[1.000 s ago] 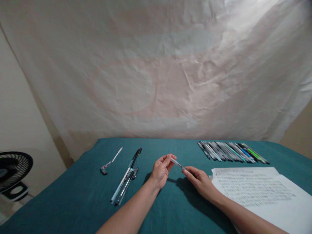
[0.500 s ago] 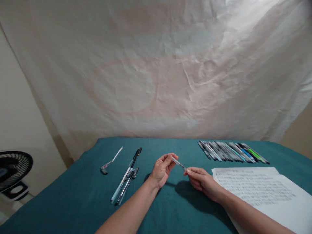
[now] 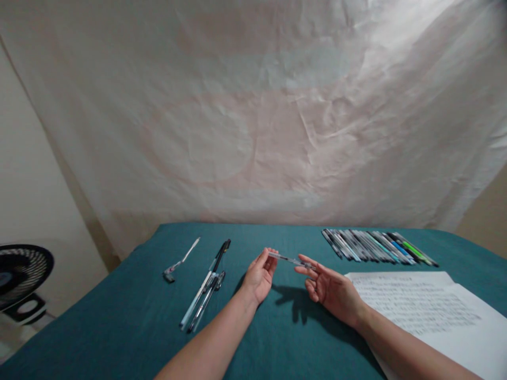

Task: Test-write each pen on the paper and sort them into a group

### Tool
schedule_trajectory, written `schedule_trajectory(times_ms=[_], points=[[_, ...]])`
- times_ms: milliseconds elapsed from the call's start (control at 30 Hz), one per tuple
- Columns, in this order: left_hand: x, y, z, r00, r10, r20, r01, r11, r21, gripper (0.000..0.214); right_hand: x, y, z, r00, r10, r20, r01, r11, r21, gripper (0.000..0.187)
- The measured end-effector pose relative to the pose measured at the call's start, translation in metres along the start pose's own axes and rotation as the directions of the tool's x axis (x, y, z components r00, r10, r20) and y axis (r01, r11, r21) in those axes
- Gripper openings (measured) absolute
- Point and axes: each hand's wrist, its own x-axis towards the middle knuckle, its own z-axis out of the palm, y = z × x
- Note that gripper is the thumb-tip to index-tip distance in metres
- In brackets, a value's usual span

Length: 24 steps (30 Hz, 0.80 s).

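A slim clear pen (image 3: 285,258) is held above the green cloth, lying nearly level between my two hands. My left hand (image 3: 259,277) pinches its left end between thumb and fingers. At the pen's other end, my right hand (image 3: 330,290) has its palm turned partly up, and the pen passes between two of its fingers. The rest of the right fingers are loosely spread and curled. Left of my left hand lies a small loose group of pens (image 3: 204,295), some clear and some dark.
A white pen with its dark cap end (image 3: 180,262) lies farther left. Many pens sit in a row (image 3: 376,246) at the back right. Handwritten sheets of paper (image 3: 420,306) lie under my right forearm. A black fan (image 3: 24,277) stands beyond the table's left edge.
The pen has swung from a slant to nearly level. My right hand has turned palm up and its fingers have spread from a pinch. My left hand has shifted slightly left.
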Motion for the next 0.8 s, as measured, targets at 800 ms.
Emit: schedule_trajectory(times_ms=[800], points=[[-0.027,-0.014,0.022,0.957,-0.147,0.249,0.103,0.978,0.182,0.017,-0.007,-0.006,0.017,0.992,-0.119,-0.041,0.117,0.992,-0.041,0.038]])
